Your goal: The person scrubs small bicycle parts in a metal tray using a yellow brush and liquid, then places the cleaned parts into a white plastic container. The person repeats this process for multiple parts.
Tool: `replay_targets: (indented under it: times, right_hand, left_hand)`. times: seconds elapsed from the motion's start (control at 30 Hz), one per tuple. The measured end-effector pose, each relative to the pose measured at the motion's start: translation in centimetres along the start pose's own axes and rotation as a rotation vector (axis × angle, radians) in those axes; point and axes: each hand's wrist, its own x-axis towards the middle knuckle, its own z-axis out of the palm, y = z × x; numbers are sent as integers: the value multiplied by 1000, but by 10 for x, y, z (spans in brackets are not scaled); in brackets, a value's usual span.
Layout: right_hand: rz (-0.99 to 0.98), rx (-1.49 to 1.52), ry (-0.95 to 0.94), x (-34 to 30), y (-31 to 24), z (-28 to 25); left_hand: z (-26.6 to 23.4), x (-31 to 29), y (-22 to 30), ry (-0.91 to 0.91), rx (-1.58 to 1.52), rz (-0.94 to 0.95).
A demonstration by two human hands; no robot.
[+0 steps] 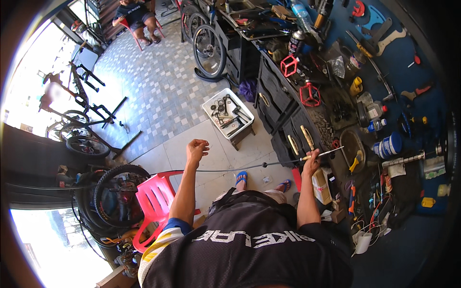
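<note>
My right hand point(311, 162) is closed around a thin rod-like piece beside the bench. A slim silver rod point(330, 151) sticks out beyond the fingers toward the bench, and a short gold-coloured part shows on the other side of the hand. From there a long dark cable point(225, 170) runs left with a small black piece point(264, 164) on it, passing behind my left forearm. Whether cable and rod are one piece I cannot tell. My left hand point(196, 152) is raised above the cable, fingers curled toward the thumb; anything between them is too small to name.
A white tray point(207, 106) of small metal parts stands on a low stool. A pink plastic chair point(156, 197) and tyres point(108, 192) are at left. On the cluttered right bench lie red pedals point(309, 93) and a blue-white tub point(388, 146). A person point(134, 14) sits far back.
</note>
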Motion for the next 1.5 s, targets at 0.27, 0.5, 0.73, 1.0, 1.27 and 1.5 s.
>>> replay_targets:
  times: [0.27, 0.5, 0.73, 1.0, 1.27, 1.5]
  right_hand:
    - [-393, -252, -260, -60, -127, 33]
    - [-572, -1294, -1134, -146, -132, 137]
    - [-587, -1399, -1493, -243, -112, 200]
    - [-579, -1467, -1451, -257, -118, 227]
    - [-568, -1425, -1436, -248, -126, 222]
    - [-517, -1417, -1457, -237, -133, 215]
  left_hand:
    - [-20, 29, -26, 21, -110, -23]
    - [-11, 57, -37, 68, -146, -97]
    - [-10, 67, -47, 91, -118, -132]
    - [-28, 75, -69, 108, -62, -145]
    - [-22, 62, -64, 47, -34, -160]
    - [-29, 73, -77, 1, -68, -80]
